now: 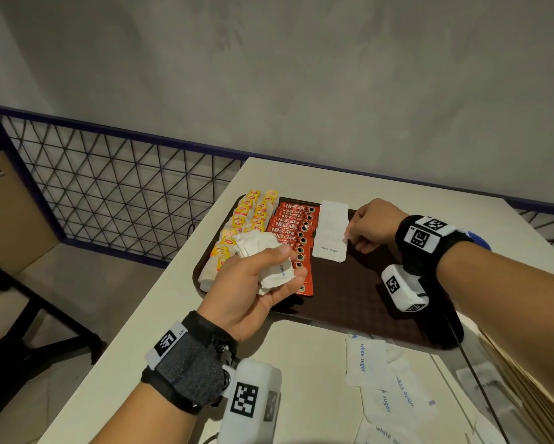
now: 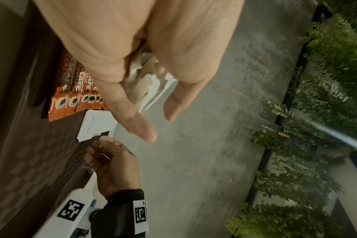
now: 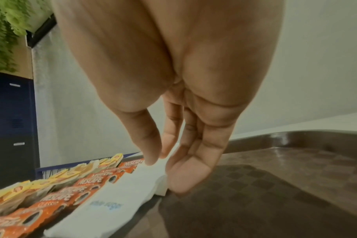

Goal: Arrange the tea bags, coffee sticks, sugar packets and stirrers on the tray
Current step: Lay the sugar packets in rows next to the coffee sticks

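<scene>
Now the left hand (image 1: 253, 293) grips a bunch of sugar packets (image 1: 262, 251), count unclear; the right hand (image 1: 373, 225) pinches one packet (image 1: 346, 233) on the tray (image 1: 349, 293).

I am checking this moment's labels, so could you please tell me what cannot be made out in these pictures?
- Count in the sugar packet bundle: the left hand covers it in the head and left wrist views.
- Stirrers: none identifiable in any view.
- Loose sugar packets: cut off by the head view's bottom edge.
- Right hand fingertips: hidden behind its knuckles in the head view.
</scene>
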`<action>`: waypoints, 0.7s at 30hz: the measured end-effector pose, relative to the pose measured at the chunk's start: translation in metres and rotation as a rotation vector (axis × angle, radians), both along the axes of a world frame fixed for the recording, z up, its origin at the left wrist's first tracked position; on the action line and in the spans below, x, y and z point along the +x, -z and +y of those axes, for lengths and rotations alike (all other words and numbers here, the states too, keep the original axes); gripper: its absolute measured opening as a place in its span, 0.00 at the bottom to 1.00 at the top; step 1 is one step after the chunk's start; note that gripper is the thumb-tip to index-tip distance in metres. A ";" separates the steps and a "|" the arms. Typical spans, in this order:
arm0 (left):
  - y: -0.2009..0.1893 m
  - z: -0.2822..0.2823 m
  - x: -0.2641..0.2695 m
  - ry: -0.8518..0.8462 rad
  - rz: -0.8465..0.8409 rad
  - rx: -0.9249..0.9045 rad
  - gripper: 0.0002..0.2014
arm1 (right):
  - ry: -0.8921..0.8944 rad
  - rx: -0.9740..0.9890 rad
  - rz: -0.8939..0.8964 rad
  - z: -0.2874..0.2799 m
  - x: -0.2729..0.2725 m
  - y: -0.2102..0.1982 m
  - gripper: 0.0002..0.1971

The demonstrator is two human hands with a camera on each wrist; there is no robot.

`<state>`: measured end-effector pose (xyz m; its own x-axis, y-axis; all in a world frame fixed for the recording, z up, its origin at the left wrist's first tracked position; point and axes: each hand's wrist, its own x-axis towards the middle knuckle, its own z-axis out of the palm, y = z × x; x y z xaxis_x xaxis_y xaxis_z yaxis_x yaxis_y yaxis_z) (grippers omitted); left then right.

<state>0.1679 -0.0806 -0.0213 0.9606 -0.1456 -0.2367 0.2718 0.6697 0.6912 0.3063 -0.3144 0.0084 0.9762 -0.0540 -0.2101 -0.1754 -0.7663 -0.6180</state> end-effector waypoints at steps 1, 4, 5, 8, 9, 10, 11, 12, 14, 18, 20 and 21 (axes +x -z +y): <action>0.000 0.000 0.000 0.004 0.001 -0.022 0.14 | -0.001 0.012 -0.008 -0.001 -0.003 -0.002 0.04; -0.001 0.000 -0.001 0.017 -0.014 -0.136 0.17 | -0.029 0.084 -0.068 0.002 -0.020 -0.013 0.03; -0.002 0.000 -0.002 0.026 -0.027 -0.168 0.20 | -0.062 0.119 -0.091 0.006 -0.030 -0.019 0.02; -0.002 0.000 -0.003 0.075 -0.080 -0.202 0.25 | -0.189 0.241 -0.136 0.022 -0.068 -0.038 0.01; -0.001 0.000 -0.003 0.101 -0.102 -0.180 0.26 | -0.224 0.274 -0.152 0.027 -0.082 -0.044 0.02; -0.001 0.000 -0.003 0.132 -0.123 -0.146 0.25 | -0.251 0.295 -0.175 0.031 -0.095 -0.048 0.03; -0.001 0.001 -0.004 0.160 -0.139 -0.107 0.24 | -0.274 0.308 -0.204 0.035 -0.107 -0.051 0.04; 0.000 0.001 -0.004 0.184 -0.154 -0.070 0.24 | -0.290 0.309 -0.234 0.037 -0.117 -0.052 0.04; 0.000 0.000 -0.005 0.212 -0.177 -0.011 0.22 | -0.299 0.268 -0.294 0.041 -0.132 -0.050 0.06; -0.001 -0.001 -0.007 0.219 -0.196 0.071 0.22 | -0.274 0.249 -0.329 0.044 -0.141 -0.039 0.11; -0.001 -0.001 -0.008 0.216 -0.194 0.104 0.23 | -0.281 0.262 -0.322 0.044 -0.141 -0.034 0.13; -0.001 -0.001 -0.008 0.216 -0.186 0.112 0.24 | -0.284 0.254 -0.321 0.043 -0.140 -0.033 0.14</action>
<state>0.1600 -0.0812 -0.0199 0.9385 -0.3344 -0.0858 0.2617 0.5268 0.8087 0.1668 -0.2718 0.0410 0.9625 0.2372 0.1319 0.2484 -0.5741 -0.7802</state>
